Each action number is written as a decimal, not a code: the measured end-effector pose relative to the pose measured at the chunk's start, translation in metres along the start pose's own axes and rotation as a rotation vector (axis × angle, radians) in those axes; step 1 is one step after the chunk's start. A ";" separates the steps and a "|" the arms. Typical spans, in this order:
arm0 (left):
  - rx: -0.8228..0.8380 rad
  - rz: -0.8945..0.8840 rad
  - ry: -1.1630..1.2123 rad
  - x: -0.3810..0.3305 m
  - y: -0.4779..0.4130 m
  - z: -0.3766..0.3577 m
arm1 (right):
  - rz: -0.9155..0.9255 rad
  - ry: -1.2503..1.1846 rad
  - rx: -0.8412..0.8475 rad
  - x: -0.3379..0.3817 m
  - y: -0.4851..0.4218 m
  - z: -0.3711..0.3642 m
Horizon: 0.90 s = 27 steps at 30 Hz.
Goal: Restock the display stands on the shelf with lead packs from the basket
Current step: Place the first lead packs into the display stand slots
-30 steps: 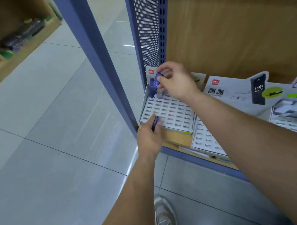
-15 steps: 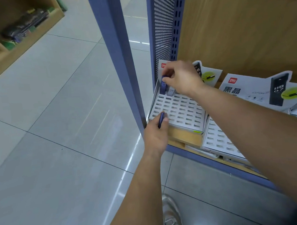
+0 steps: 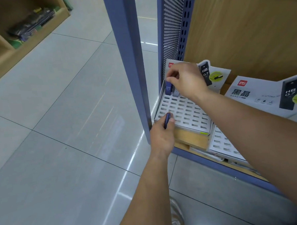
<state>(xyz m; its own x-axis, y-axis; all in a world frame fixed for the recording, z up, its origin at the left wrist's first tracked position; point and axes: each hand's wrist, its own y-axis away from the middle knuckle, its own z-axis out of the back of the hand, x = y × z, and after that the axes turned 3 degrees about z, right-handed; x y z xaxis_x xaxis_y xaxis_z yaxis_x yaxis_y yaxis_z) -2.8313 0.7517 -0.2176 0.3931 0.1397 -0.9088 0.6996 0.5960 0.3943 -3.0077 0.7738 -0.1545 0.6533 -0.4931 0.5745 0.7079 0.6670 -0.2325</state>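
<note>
The right hand pinches a blue pack, seating it upright in the back-left slot of the stand on the shelf, while the left hand grips a spare pack at the stand's front edge, which probably goes in the neighbouring slot next.

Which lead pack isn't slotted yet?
The blue pack in the left hand, at the stand's front; the other blue pack and grey pack sit in slots.

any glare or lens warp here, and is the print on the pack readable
Head view: glare streaks on the glossy floor; wide-angle warp bends the blue shelf post; HB 0.7 on the lead pack pinched by the right hand is readable.
</note>
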 end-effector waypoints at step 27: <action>0.194 -0.077 0.378 -0.127 0.070 0.007 | -0.367 -0.643 0.368 0.033 0.129 0.148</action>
<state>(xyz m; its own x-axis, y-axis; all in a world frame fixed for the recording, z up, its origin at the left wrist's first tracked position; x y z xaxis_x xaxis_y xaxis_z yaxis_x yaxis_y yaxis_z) -2.8275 0.7701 -0.0737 0.1142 0.4025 -0.9083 0.8319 0.4611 0.3089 -2.9345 0.9256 -0.0495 0.0376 -0.3734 0.9269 0.6399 0.7214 0.2647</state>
